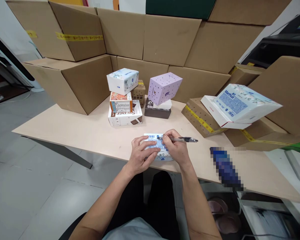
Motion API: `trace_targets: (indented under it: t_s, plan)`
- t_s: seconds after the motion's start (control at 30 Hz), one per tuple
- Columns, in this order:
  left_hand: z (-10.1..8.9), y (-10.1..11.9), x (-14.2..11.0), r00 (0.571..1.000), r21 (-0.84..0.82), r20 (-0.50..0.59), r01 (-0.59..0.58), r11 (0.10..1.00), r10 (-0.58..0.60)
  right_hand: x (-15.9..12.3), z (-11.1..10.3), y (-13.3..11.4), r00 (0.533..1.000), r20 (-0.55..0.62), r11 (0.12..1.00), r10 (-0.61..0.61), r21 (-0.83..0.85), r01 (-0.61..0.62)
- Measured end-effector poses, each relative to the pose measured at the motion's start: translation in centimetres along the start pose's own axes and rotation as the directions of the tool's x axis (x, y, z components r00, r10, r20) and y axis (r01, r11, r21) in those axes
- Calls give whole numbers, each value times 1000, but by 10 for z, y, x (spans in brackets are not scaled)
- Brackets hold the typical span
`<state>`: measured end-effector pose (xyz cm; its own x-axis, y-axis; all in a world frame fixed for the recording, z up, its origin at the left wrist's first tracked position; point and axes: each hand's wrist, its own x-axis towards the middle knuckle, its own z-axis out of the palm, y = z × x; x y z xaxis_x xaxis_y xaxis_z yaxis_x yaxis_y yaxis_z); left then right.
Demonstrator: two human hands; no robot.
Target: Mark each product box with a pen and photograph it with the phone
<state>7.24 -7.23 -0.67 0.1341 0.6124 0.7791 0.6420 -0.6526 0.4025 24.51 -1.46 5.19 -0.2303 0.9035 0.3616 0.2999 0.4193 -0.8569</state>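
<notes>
A small white and blue tissue pack [157,144] lies near the front edge of the beige table [77,128]. My left hand [141,155] rests on the pack's left side, fingers curled over it and pressing it down. My right hand [175,146] is closed round a black pen [183,139], whose tip touches the top of the pack. The pen's far end points to the right.
Behind the hands stand a stack of small boxes [123,98] and a lilac dotted box [164,87] on a dark one. A large Manhua tissue pack [240,105] lies on flat cartons at right. Big cardboard cartons [165,40] wall the table's back. A blurred blue object [225,168] sits right.
</notes>
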Motion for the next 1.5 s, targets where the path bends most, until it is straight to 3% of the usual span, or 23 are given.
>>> trace_targets:
  t_s: [0.5,0.63,0.73,0.8,0.87,0.93,1.0,1.07,1.2,1.37,1.43,1.5]
  plan:
    - [-1,2,1,1000,14,-3,-26,1000,26,1,1,3,999,8,999,-37,30,37]
    - [-2,3,0,999,12,20,-32,999,32,-2,-1,3,991,-129,992,-27,120,43]
    - [-2,2,-1,999,14,46,-20,1000,19,-6,-16,8,943,-332,975,-6,207,80]
    - [-3,2,-2,998,12,70,-10,1000,9,-9,-33,18,891,-454,990,-16,118,78]
    - [-3,1,-2,997,12,75,-9,1000,8,-14,-53,32,882,-459,987,-105,-160,34]
    - [-3,1,-3,998,25,60,-13,1000,11,-20,-71,48,939,-287,867,-189,-497,22]
    - [-3,1,-3,999,47,45,-18,999,16,-24,-82,62,982,-90,725,-166,-687,60]
    - [-2,1,-4,999,64,39,-19,998,16,-25,-85,73,995,14,658,-102,-749,78]
    - [0,1,-4,1000,93,27,-7,996,4,-21,-78,81,996,84,585,-2,-808,69]
    - [2,0,-3,1000,150,24,6,989,-9,-33,-83,74,998,41,529,57,-849,5]
    - [0,1,-3,1000,133,5,2,991,-3,-51,-96,68,989,-113,466,99,-872,-146]
    - [-1,2,-3,998,94,-64,-11,996,17,-73,-114,63,921,-337,357,193,-851,-386]
